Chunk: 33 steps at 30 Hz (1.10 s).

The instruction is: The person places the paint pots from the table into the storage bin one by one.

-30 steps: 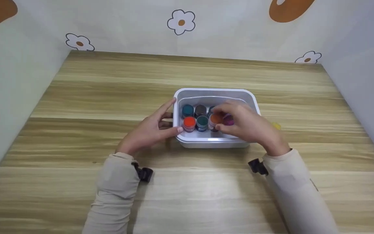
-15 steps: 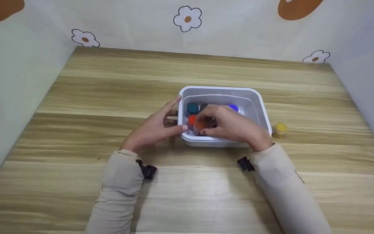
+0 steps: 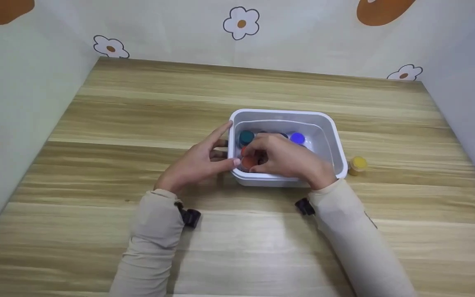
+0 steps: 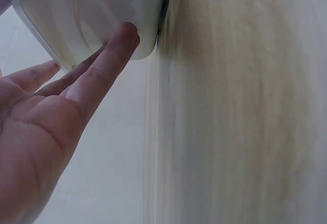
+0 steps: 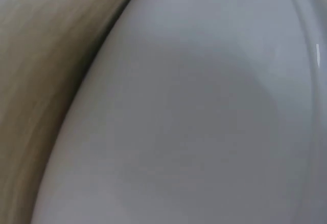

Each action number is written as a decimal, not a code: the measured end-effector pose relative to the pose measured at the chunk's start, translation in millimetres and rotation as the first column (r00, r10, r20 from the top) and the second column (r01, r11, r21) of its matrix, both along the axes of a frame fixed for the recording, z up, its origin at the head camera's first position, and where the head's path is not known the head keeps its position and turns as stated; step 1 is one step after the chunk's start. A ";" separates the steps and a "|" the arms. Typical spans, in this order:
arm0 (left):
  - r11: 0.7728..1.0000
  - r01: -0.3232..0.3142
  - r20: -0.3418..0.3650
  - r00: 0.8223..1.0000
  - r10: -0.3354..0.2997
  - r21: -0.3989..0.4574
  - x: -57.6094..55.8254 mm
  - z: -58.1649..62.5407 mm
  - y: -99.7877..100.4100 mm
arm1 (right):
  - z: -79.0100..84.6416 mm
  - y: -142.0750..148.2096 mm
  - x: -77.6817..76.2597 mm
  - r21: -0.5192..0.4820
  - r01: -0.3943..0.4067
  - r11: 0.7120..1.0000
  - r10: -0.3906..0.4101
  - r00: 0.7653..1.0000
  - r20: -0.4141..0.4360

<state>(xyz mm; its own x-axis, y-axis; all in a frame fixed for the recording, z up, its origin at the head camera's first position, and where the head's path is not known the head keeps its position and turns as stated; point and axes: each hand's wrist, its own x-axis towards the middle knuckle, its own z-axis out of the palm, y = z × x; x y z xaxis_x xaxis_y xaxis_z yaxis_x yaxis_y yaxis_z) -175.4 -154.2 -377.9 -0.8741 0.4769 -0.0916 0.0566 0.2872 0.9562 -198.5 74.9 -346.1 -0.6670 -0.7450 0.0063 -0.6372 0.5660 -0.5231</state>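
A white plastic box (image 3: 285, 112) stands on the table with several small paint pots in it. My left hand (image 3: 196, 163) lies along its left side, straight fingers touching the outer wall (image 4: 102, 9) and the thumb tip at the front left corner of the rim. Inside the box, my right hand (image 3: 289, 159) pinches an orange-brown paint pot (image 3: 249, 163) in the front left corner. Just behind that pot shows a sliver of a red-orange pot (image 3: 243, 151). A teal pot (image 3: 246, 137) and a violet-blue one (image 3: 297, 138) stand farther back. The right hand covers most other pots.
To the right of the box, a yellow paint pot (image 3: 358, 164) stands on the wood-grain table (image 3: 237, 247). Pale walls enclose the table at the back and sides. Only the box's outer wall (image 5: 189, 106) and some tabletop fill the right wrist view.
My right hand has carried the orange-brown pot leftward, from the middle of the front row to the front left corner. The violet-blue pot has come into sight. My left hand keeps its place.
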 end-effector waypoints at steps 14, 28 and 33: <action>1.000 0.000 0.008 1.000 0.000 -0.010 0.6 0.5 -0.2 | -0.5 -6.2 -2.4 0.101 0.024 0.995 -0.029 0.999 0.047; 1.000 -0.005 0.000 1.000 0.005 -0.030 0.2 0.9 1.1 | 0.8 6.7 -1.0 -0.009 0.094 0.996 -0.094 0.994 0.048; 0.999 -0.016 0.006 1.000 0.017 -0.035 1.2 2.8 0.9 | 8.7 29.4 1.3 -0.147 0.166 0.975 -0.161 0.986 0.042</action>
